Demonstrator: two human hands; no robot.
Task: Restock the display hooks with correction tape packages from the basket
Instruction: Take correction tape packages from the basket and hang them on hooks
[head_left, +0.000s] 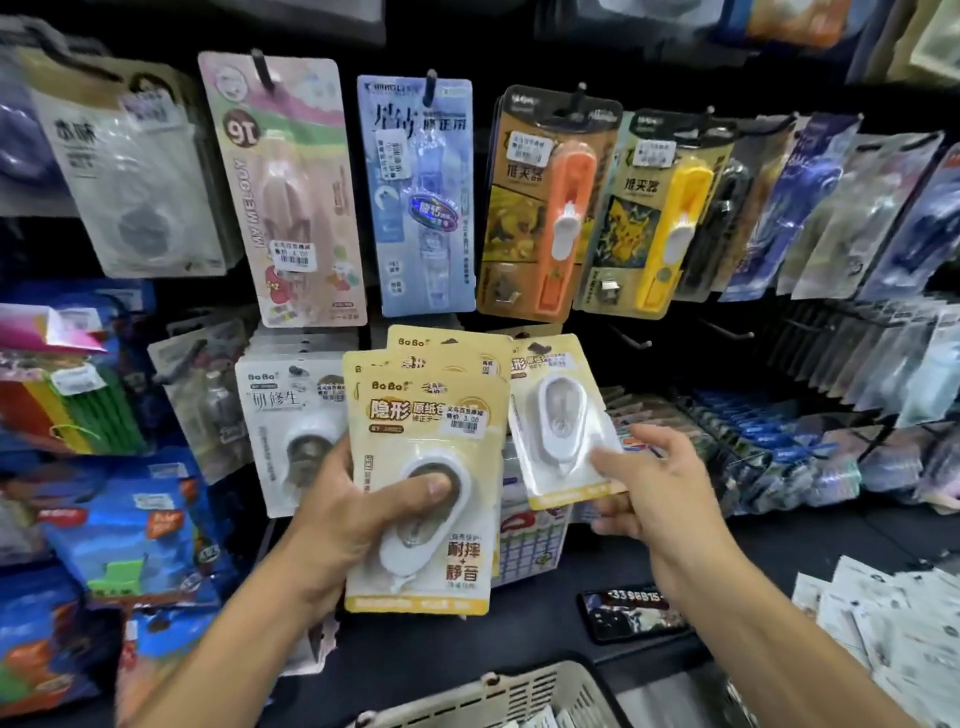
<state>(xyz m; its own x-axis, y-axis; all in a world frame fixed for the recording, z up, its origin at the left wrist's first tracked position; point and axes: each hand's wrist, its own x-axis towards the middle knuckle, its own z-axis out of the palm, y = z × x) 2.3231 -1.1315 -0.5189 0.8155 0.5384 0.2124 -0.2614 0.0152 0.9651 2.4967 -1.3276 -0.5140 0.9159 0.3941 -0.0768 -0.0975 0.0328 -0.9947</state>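
the left hand grips a small fanned stack of yellow correction tape packages, thumb pressed across the clear blister on the front card and fingers curled behind. the right hand holds one more yellow package by its lower right corner — thumb on the front, the other fingers behind the card and mostly hidden — with its hang hole tilted up toward the display. just beside that package, a bare black hook juts out of the lower row, and another stands further right.

these packs look light: thin card backing with a stiff plastic bubble over the tape unit. the card will likely flex if pinched at a corner, so a hold near the bubble's edge, where it is stiffest, should steer the hole onto a hook more surely. the glossy blister may be a little slippery under a thumb.

above hang taller carded items, pink, blue, orange and yellow. the basket sits at the bottom edge, and a phone lies on the dark shelf near it.
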